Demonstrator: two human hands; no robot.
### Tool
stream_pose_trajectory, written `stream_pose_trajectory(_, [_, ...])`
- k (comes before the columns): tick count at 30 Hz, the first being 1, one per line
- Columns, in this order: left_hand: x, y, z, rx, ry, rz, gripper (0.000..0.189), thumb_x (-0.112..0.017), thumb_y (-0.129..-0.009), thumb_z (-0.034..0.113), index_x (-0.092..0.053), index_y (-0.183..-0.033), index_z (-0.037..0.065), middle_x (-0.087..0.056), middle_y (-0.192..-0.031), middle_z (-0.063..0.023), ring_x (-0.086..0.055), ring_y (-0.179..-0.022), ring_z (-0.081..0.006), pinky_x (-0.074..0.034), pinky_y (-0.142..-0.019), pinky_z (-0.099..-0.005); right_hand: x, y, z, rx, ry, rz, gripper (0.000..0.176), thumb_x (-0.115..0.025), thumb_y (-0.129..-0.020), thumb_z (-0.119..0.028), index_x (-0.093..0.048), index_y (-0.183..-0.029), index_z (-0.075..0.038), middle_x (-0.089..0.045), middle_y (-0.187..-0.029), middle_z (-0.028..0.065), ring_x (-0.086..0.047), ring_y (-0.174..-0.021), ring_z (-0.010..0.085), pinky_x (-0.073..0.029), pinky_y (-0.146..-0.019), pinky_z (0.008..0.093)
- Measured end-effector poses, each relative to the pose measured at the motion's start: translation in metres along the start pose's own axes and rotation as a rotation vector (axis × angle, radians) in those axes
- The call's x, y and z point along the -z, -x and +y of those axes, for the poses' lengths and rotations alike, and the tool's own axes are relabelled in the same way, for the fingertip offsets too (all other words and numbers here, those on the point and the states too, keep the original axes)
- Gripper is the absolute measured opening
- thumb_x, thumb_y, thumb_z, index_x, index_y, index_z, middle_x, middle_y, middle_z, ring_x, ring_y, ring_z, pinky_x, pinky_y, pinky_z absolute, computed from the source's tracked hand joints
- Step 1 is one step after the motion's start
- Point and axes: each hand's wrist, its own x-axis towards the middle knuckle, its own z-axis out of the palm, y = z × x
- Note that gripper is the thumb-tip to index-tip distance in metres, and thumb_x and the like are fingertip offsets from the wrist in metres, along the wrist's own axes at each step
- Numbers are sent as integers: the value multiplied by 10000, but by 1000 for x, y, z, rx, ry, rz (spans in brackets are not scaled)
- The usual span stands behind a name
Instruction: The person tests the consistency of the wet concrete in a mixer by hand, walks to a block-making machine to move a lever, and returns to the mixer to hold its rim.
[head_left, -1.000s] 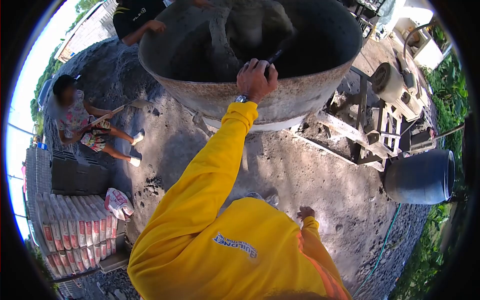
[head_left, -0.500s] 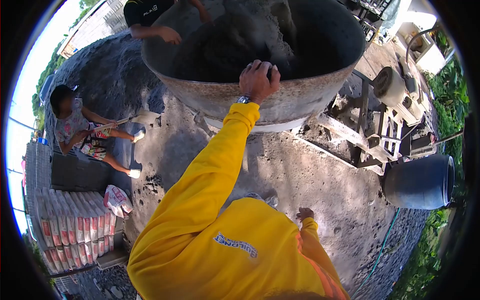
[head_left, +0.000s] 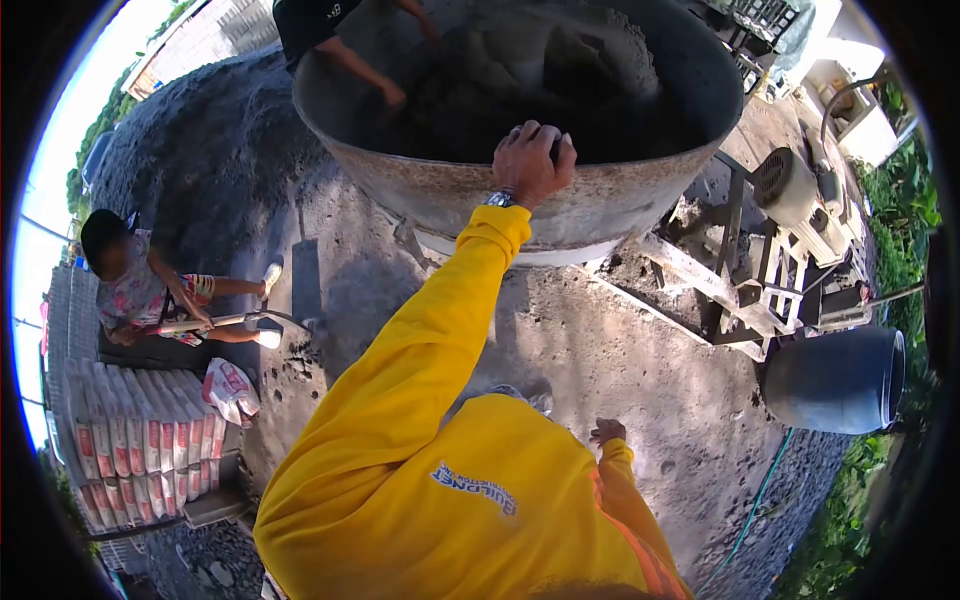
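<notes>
My left hand [head_left: 535, 163], with a watch at the wrist, is curled over the near rim of a large round metal mixing drum [head_left: 470, 190]. Grey, wet-looking mix [head_left: 600, 60] lies inside the drum. Low at my right side hangs my right hand [head_left: 607, 431], holding nothing that I can see, its fingers loosely apart. A co-worker in a dark shirt reaches a hand [head_left: 392, 96] into the drum from the far left.
At the left another person grips a shovel [head_left: 215, 322] low over the ground. Stacked bags [head_left: 140, 430] stand at lower left, before a grey heap [head_left: 200, 140]. A motor [head_left: 785, 180] on a frame and a blue barrel [head_left: 835, 378] are at right; a green hose [head_left: 745, 530] crosses the ground.
The mix in the drum has shifted shape. The co-worker's arm has gone deeper into the drum. The other person has bent down and swung the shovel lower. My left hand stays on the rim.
</notes>
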Motion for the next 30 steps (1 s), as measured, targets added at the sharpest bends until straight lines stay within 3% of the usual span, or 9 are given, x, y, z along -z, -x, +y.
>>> stream_pose_trajectory(3, [-3, 0, -2, -30, 27, 52, 229, -632, -855, 312, -675, -796, 95, -661, -843, -103, -665, -777, -300, -555, -691, -423, 0, 0, -1, -21, -33, 3, 325, -657, -947, -291, -608, -1106, -12, -735, -824, 172, -675, -515, 243, -470, -407, 351])
stream_pose_trajectory(24, [-3, 2, -3, -10, 10, 31, 220, -637, -856, 313, -697, -830, 103, -686, -856, -81, -682, -775, -280, -567, -696, -404, 3, -5, -13, 0, 138, -59, 343, -570, -936, -324, -624, -1053, -7, -740, -905, 163, -734, -633, 249, -545, -454, 365])
stream_pose_trajectory(30, [0, 1, -3, 13, -6, 5, 228, -646, -851, 307, -698, -816, 88, -680, -845, -91, -681, -753, -283, -570, -677, -408, -6, -19, -20, -58, 97, -104, 298, -550, -975, -314, -610, -1027, -27, -716, -858, 161, -677, -557, 250, -518, -437, 388])
